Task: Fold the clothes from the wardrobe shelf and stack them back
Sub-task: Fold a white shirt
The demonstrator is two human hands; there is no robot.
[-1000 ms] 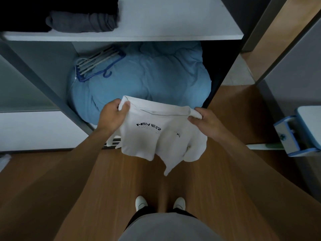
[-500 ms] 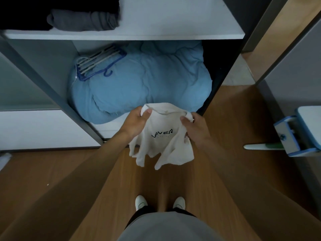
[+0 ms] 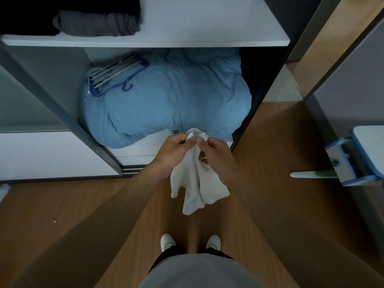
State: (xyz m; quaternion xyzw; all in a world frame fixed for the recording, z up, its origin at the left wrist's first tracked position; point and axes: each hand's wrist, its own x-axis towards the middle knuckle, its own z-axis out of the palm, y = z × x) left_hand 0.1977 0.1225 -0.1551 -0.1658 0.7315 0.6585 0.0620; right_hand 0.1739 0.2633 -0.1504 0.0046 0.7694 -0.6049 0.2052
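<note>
Up on your far left, the wardrobe shelf [image 3: 207,36] already carries a grey folded garment [image 3: 97,23] tucked beside a dark pile [image 3: 25,15], so part of the stack looks done. The pile is too dark for you to count what's in it.

Below the shelf, a bunch of hangers [image 3: 118,73] lies on the blue duvet [image 3: 176,96] that fills the lower compartment.

Now to the middle, where the action is! Your left hand [image 3: 174,150] is pinching the top edge of the white T-shirt [image 3: 197,183], fingers curled round the cloth. Your right hand [image 3: 216,154] is pinching the same edge, and the fingertips of the two hands meet. The shirt hangs between them in the air, just in front of the duvet and above the wooden floor [image 3: 83,215], doubled lengthways, with its loose ends dangling unevenly.

Off to the right, a blue-and-white mop head [image 3: 353,156] sits well apart from all this.

By my reading, this shirt is only at its first fold. It needs squaring up and folding again, then a lift onto the bare stretch of shelf beside the grey garment.
</note>
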